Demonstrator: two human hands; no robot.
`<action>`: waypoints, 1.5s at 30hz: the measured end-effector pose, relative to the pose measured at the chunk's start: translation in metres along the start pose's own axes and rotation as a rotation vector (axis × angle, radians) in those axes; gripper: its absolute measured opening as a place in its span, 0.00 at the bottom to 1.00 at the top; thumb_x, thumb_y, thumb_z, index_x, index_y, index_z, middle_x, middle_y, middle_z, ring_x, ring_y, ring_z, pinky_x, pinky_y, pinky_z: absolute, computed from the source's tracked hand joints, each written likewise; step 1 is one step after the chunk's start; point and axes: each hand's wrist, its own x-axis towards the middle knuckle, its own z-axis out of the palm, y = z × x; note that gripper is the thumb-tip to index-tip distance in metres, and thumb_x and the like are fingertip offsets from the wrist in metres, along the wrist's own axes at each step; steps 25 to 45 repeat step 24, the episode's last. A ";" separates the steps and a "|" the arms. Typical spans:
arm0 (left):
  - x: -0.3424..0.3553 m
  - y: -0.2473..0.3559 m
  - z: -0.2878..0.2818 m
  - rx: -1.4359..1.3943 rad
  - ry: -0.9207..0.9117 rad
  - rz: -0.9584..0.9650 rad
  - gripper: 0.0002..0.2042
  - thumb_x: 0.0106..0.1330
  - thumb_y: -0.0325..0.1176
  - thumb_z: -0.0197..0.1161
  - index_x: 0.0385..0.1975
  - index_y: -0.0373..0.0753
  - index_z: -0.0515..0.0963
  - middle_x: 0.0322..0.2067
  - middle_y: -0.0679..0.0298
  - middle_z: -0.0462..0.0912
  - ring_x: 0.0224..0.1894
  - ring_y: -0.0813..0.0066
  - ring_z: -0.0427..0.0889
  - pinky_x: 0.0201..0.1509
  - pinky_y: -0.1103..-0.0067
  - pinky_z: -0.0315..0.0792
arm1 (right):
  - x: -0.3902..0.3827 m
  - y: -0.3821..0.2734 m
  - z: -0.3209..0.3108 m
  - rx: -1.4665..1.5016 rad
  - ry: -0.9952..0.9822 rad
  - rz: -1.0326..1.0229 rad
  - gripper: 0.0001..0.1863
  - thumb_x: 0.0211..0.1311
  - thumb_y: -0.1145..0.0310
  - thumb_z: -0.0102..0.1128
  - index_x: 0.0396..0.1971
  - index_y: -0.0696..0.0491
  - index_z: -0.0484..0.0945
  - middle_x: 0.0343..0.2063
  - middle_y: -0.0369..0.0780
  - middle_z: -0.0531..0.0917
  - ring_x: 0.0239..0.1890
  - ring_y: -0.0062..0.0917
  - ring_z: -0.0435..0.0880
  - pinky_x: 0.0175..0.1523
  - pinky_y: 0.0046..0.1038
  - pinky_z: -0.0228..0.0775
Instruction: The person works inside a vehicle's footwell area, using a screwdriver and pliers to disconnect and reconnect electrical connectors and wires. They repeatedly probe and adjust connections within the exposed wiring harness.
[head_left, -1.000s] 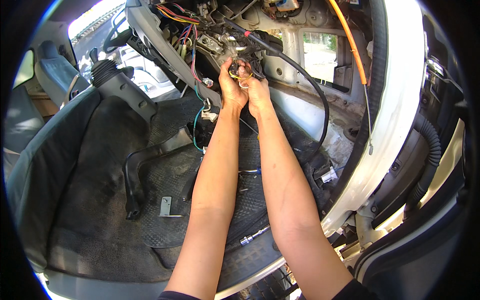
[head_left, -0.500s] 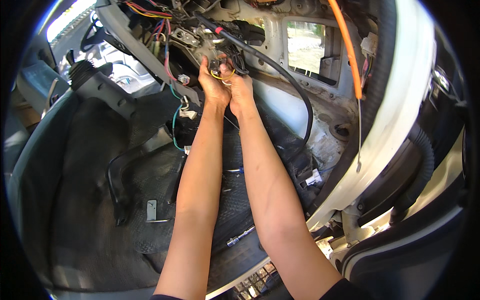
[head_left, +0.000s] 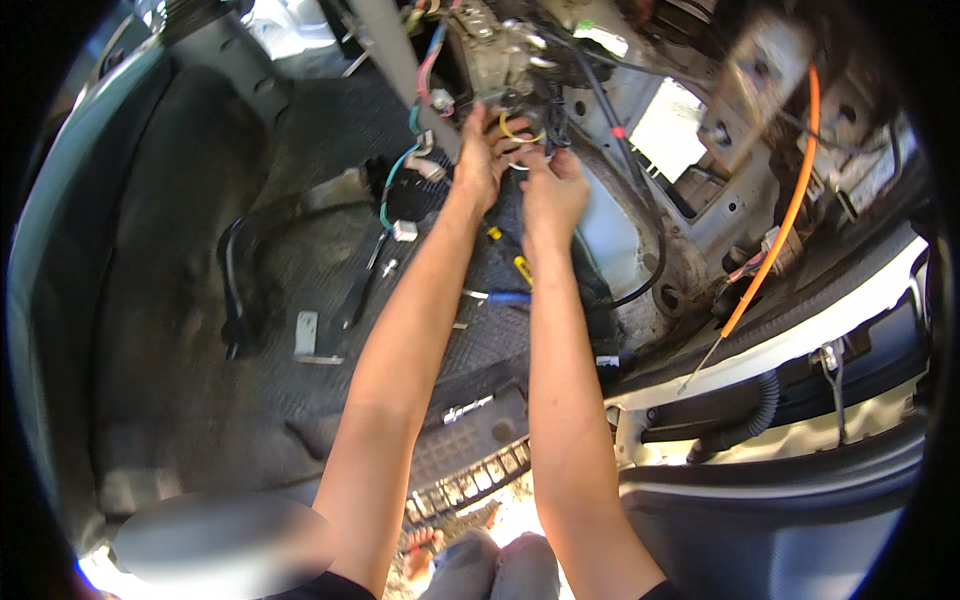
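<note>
Both of my arms reach forward to the wiring under the stripped dashboard. My left hand has its fingers apart and stretched up beside a yellow wire. Close to its right, my right hand is closed, with fingers bent in a pinch at the lower end of a black cable bundle. What sits between those fingertips is hidden and slightly blurred. A white wire shows between the hands. Left of them hang a teal wire and a white connector.
On the dark floor mat lie a blue-handled tool, a yellow-and-black handle, a small metal bracket, a black curved part and a chrome socket extension. An orange cable hangs at the right, near the door frame.
The view has swung, so the dashboard and door frame sit differently. My hands have come slightly apart; my right hand has shifted to the lower end of the black bundle.
</note>
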 end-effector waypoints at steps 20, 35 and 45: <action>-0.612 0.105 0.014 0.786 0.378 -0.589 0.14 0.68 0.40 0.62 0.47 0.37 0.79 0.40 0.56 0.85 0.43 0.59 0.85 0.49 0.69 0.77 | -0.487 -0.214 -0.286 -1.102 -0.442 0.607 0.11 0.70 0.69 0.59 0.46 0.59 0.78 0.35 0.43 0.83 0.34 0.29 0.80 0.41 0.32 0.72; -0.738 0.144 -0.057 1.364 0.421 -0.290 0.09 0.62 0.36 0.63 0.39 0.40 0.80 0.35 0.54 0.85 0.38 0.52 0.85 0.43 0.63 0.76 | -0.525 -0.261 -0.329 -1.143 -0.647 0.514 0.10 0.66 0.71 0.63 0.46 0.55 0.79 0.30 0.40 0.84 0.34 0.30 0.82 0.43 0.33 0.73; -0.738 0.144 -0.057 1.364 0.421 -0.290 0.09 0.62 0.36 0.63 0.39 0.40 0.80 0.35 0.54 0.85 0.38 0.52 0.85 0.43 0.63 0.76 | -0.525 -0.261 -0.329 -1.143 -0.647 0.514 0.10 0.66 0.71 0.63 0.46 0.55 0.79 0.30 0.40 0.84 0.34 0.30 0.82 0.43 0.33 0.73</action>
